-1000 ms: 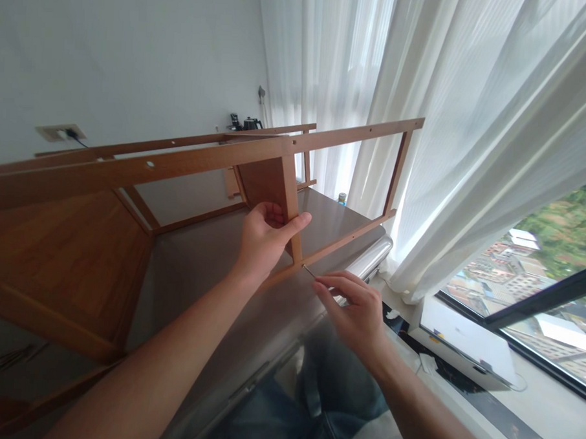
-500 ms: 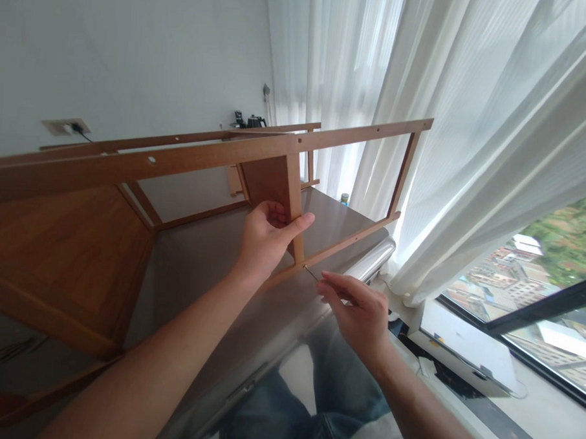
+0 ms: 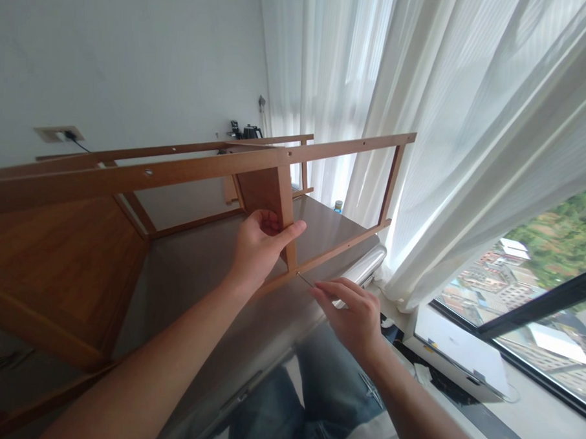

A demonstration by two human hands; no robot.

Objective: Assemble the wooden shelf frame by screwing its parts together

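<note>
A brown wooden frame (image 3: 337,152) with a shelf panel (image 3: 260,195) set across it stands on its side on a grey surface. My left hand (image 3: 265,241) is closed around the panel's edge bar (image 3: 286,203), the thumb on the near side and the fingers curled behind. Lower right, my right hand (image 3: 350,309) pinches a thin metal hex key (image 3: 306,281); most of it is hidden in the fingers. The key's tip meets a small bolt head (image 3: 298,273) in the lower rail (image 3: 337,250), where the bar joins it.
A larger wooden panel (image 3: 53,261) fills the left side. The grey tabletop (image 3: 322,214) ends in a rounded metallic edge (image 3: 366,265). White curtains (image 3: 415,89) hang behind; a white box (image 3: 457,349) sits by the window. A jar (image 3: 339,206) stands near the far edge.
The whole view has shifted slightly, with the frame and both hands appearing a little lower and further left. Both grips stay the same, and the hex key remains at the bolt.
</note>
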